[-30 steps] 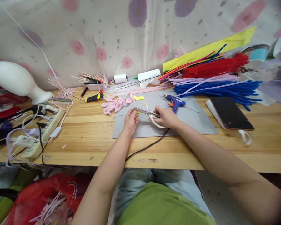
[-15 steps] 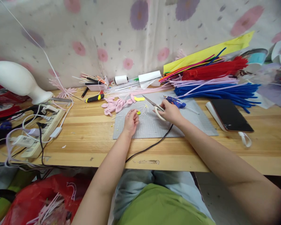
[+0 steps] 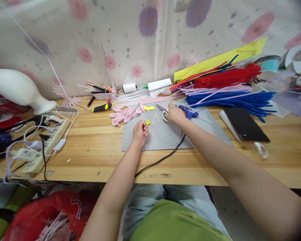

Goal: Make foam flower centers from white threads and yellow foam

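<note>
My right hand point(image 3: 176, 114) grips a pair of scissors point(image 3: 165, 115) by the pale handles, low over the grey cutting mat point(image 3: 155, 142), blades pointing away to the left. Beside it lies a blue glue gun point(image 3: 190, 112). My left hand point(image 3: 140, 132) is at the mat's left part, fingers curled together; whether they pinch anything is hidden. Just past its fingertips is a small yellow piece point(image 3: 148, 123). Thin white stems with yellow tips point(image 3: 154, 119) lie spread out there. Behind them are a yellow strip point(image 3: 149, 108) and pink fuzzy petal shapes point(image 3: 122, 114).
Bundles of blue point(image 3: 230, 100) and red pipe cleaners point(image 3: 228, 76) fill the back right. A phone point(image 3: 247, 124) leans at the right. A yellow-black cutter point(image 3: 101, 107) is at the back; a power strip point(image 3: 50, 144) and white head form point(image 3: 19, 88) are left. A black cord point(image 3: 160, 157) crosses the front.
My right hand has shifted slightly left and away with the scissors, their tips drawing back to the right. My left hand has drawn back a little from the small yellow piece, fingers curling in.
</note>
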Available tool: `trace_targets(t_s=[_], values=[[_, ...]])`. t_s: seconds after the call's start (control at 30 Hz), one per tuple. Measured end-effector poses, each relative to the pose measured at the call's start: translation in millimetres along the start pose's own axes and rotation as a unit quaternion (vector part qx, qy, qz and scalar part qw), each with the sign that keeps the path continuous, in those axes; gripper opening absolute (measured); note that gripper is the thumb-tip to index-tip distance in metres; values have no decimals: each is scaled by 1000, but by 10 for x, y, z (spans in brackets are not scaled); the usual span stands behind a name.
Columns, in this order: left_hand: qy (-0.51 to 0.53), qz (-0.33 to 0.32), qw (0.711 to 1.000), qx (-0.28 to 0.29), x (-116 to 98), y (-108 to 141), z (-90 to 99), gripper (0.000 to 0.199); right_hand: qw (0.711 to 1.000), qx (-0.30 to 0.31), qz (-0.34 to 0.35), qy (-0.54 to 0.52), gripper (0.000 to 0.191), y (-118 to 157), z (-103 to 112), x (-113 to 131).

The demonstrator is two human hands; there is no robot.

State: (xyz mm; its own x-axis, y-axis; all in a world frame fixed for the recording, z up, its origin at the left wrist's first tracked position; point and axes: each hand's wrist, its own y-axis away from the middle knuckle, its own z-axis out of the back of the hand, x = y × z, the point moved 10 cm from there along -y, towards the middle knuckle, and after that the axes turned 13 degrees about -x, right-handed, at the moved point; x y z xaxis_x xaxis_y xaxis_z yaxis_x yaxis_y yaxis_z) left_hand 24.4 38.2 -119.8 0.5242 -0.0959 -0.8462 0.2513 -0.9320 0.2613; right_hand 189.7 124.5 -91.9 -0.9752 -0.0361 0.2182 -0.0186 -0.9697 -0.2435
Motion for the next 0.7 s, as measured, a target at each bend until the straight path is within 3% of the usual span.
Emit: trace_targets(t_s=[0.17, 0.43, 0.7], values=[[-36, -26, 999, -32, 29, -89, 75, 18, 1000, -24, 11, 5, 39, -74, -34, 77], [-57, -24, 998, -26, 38, -85, 62, 24, 998, -58, 22, 1, 36, -232, -49, 290], [-63, -18, 995, -73, 100, -158, 145, 17, 996, -79, 37, 10, 31, -260, -148, 250]])
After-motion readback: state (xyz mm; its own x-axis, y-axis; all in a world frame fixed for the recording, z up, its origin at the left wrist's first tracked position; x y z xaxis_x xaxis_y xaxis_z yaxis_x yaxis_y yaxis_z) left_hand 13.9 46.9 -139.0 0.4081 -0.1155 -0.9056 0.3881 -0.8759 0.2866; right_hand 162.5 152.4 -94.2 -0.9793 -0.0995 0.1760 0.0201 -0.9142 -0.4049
